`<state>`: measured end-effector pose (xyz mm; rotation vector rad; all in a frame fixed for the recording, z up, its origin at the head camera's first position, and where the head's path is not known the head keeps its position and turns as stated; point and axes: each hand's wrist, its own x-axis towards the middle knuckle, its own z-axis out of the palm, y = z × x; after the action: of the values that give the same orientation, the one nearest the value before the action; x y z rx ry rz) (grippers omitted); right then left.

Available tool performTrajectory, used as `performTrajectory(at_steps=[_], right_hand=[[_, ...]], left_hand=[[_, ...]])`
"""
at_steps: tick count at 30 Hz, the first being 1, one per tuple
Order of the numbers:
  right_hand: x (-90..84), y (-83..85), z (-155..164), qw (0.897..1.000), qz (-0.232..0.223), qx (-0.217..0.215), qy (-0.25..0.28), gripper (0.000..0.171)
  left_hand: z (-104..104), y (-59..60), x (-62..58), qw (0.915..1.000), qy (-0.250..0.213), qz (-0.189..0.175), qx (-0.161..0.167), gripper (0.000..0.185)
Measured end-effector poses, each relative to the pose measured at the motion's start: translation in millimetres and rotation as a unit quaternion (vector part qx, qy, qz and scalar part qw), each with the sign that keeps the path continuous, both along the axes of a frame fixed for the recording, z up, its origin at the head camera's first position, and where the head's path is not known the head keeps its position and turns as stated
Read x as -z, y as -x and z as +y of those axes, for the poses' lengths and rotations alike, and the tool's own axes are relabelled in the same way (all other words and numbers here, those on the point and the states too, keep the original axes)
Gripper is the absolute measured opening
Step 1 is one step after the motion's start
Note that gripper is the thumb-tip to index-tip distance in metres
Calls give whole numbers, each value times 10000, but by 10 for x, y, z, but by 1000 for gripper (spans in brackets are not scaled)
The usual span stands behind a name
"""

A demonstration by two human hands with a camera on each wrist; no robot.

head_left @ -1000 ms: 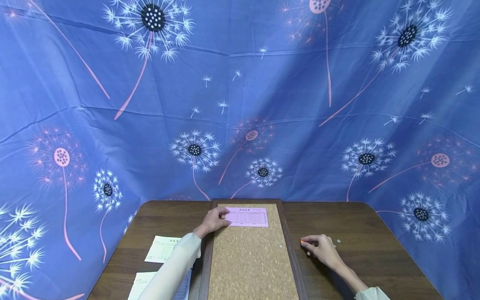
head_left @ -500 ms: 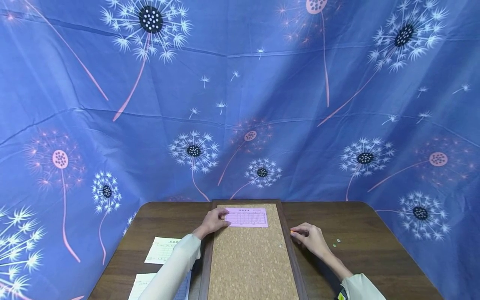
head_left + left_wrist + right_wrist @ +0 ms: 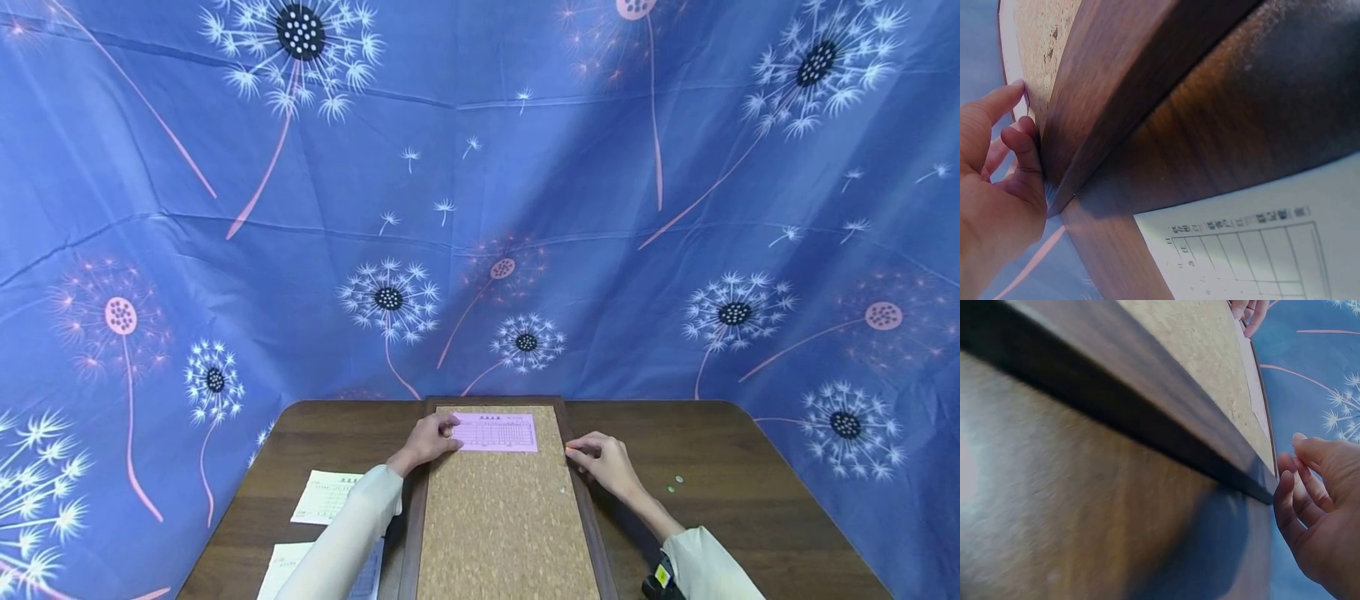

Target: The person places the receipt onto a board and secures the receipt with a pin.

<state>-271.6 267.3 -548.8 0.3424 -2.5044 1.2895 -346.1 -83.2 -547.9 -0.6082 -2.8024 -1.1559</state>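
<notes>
A cork board in a dark wooden frame lies in the middle of the table. A pink printed form lies across its far end. My left hand rests on the form's left edge, fingers pressing it to the cork; in the left wrist view the hand sits against the frame. My right hand hovers at the board's right frame near the form's right edge and pinches a small orange pushpin. The right wrist view shows those fingers curled beside the frame.
Two small pins lie on the brown table right of my right hand, and one sits on the cork. White printed forms lie left of the board. A blue dandelion cloth hangs behind.
My right hand has moved left and away from me, from the bare table to the board's right frame, with the orange pushpin in its fingers. The left hand has stayed on the pink form.
</notes>
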Motion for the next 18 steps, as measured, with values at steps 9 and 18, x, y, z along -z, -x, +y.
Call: performTrajectory(at_steps=[9,18], right_hand=[[-78,237,-167,9995,-292,-85,77,8],[-104,441,-310,9990,-433,-46,-119,7]], left_hand=[[24,18,-49,9999,135,-8,83,38],[16,-22,-45,9998,199,-77,27,39]])
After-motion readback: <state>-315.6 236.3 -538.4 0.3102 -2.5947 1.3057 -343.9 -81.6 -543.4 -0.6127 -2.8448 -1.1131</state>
